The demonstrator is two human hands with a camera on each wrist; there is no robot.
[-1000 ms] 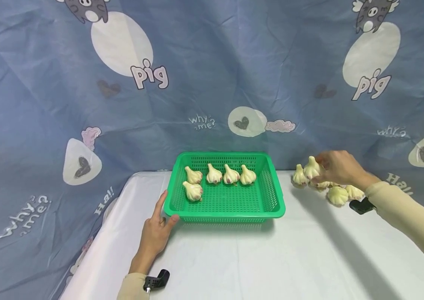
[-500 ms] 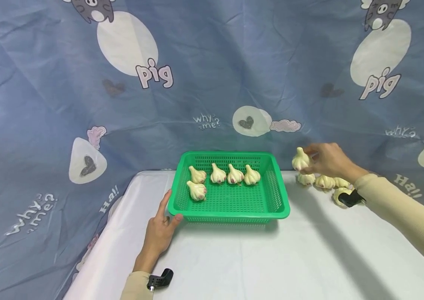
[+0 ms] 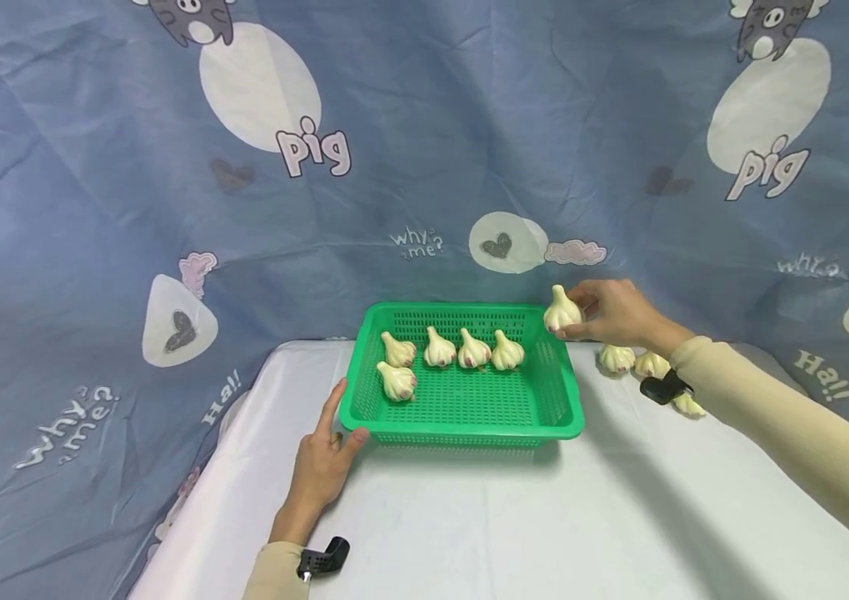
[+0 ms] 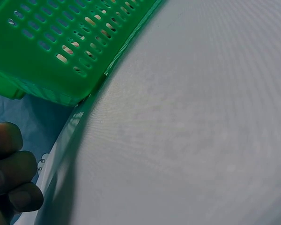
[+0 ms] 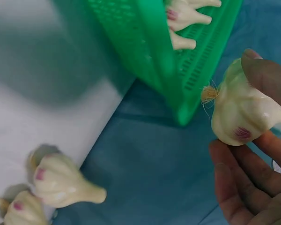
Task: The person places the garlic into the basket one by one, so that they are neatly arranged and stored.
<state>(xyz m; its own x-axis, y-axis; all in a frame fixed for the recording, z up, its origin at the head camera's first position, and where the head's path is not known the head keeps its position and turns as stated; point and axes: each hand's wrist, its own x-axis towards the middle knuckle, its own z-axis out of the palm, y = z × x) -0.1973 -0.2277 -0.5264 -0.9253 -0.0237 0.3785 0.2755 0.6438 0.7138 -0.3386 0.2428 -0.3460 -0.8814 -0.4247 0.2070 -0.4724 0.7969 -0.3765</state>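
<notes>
My right hand (image 3: 616, 312) pinches a garlic bulb (image 3: 562, 310) between thumb and fingers, above the right back corner of the green plastic basket (image 3: 461, 431). In the right wrist view this garlic bulb (image 5: 243, 110) shows its roots and a purple patch. My left hand (image 3: 322, 467) lies at the basket's front left corner, index finger along the left side and thumb at the front rim. The left wrist view shows its other fingers (image 4: 14, 173) bent beside the basket wall (image 4: 51, 61). Inside the basket, garlic bulbs stand in a back row (image 3: 439, 347), with one in front (image 3: 397, 382) at the left.
Several more garlic bulbs (image 3: 616, 359) lie on the white-covered table (image 3: 461, 525) right of the basket, partly hidden by my right forearm (image 3: 776, 417). A blue printed cloth (image 3: 364, 183) hangs behind the table.
My right hand has lifted the garlic bulb from the group at the right and carried it left to the basket's right back corner. The left hand stays at the basket corner.
</notes>
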